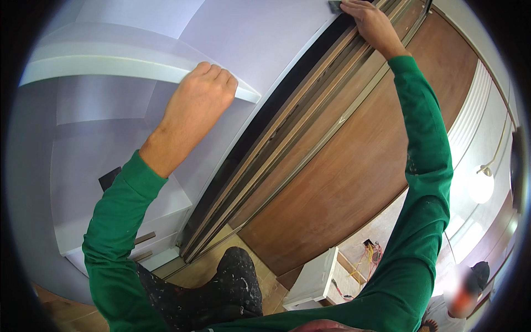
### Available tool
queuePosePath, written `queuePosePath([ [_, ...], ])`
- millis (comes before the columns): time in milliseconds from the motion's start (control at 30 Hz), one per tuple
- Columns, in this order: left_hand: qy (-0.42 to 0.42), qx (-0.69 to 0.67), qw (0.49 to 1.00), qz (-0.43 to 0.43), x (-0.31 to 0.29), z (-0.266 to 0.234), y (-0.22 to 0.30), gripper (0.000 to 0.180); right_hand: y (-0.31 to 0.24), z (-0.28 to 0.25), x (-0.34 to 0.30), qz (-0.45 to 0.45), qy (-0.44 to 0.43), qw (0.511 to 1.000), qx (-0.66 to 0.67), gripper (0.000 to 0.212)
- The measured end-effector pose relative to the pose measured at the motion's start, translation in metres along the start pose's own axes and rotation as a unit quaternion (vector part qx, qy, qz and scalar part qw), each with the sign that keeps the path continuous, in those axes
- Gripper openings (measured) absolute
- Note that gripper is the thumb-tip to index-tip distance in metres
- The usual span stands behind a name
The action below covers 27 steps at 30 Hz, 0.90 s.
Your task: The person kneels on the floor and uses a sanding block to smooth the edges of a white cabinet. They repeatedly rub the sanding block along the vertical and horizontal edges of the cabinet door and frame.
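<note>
My left hand (200, 94) is closed over the front edge of a white shelf (127, 68) inside a pale wardrobe, knuckles up and fingers curled. High at the top of the view, my right hand (373, 25) pinches a small dark grey-green flat piece (336, 6) against the wardrobe's pale side panel (276, 33). The frame edge cuts off part of that hand, and the piece's exact kind cannot be made out. Both arms are raised, in green sleeves.
Brown sliding doors (332, 138) with metal-edged tracks stand to the right. A white cabinet (315, 276) sits below, near loose coloured wires (368, 257). Drawers (160, 235) and a dark square object (109, 179) are low left. Another person (464, 293) is at lower right, near a round lamp (481, 185).
</note>
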<state>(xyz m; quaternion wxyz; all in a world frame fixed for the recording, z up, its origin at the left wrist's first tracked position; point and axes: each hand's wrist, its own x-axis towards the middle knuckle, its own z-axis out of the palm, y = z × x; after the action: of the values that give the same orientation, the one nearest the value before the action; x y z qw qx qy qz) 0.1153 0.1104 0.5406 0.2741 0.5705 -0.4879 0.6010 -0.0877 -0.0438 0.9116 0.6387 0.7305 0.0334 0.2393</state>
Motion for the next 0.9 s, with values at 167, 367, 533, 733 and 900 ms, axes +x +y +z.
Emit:
queuePosePath([
  [167, -0.019, 0.014, 1.0, 0.001, -0.001, -0.003, -0.003, 0.031, -0.083, 0.003, -0.032, -0.089, -0.012, 0.995, 0.044, 0.047],
  [367, -0.006, 0.009, 1.0, -0.002, 0.0, -0.001, -0.002, 0.029, -0.053, 0.009, -0.019, -0.063, -0.006, 0.998, -0.004, 0.043],
  [533, 0.011, 0.022, 1.0, 0.008, -0.002, 0.001, -0.005, 0.027, -0.101, -0.003, -0.03, -0.095, -0.044, 0.993, 0.052, 0.045],
  [733, -0.01, 0.026, 1.0, 0.003, -0.003, -0.001, -0.007, 0.027, -0.131, 0.008, -0.033, -0.162, -0.028, 0.985, 0.043, 0.042],
  [900, 0.013, -0.005, 1.0, -0.002, -0.001, 0.003, 0.003, 0.024, -0.098, -0.001, -0.031, -0.087, -0.048, 0.995, -0.016, 0.042],
])
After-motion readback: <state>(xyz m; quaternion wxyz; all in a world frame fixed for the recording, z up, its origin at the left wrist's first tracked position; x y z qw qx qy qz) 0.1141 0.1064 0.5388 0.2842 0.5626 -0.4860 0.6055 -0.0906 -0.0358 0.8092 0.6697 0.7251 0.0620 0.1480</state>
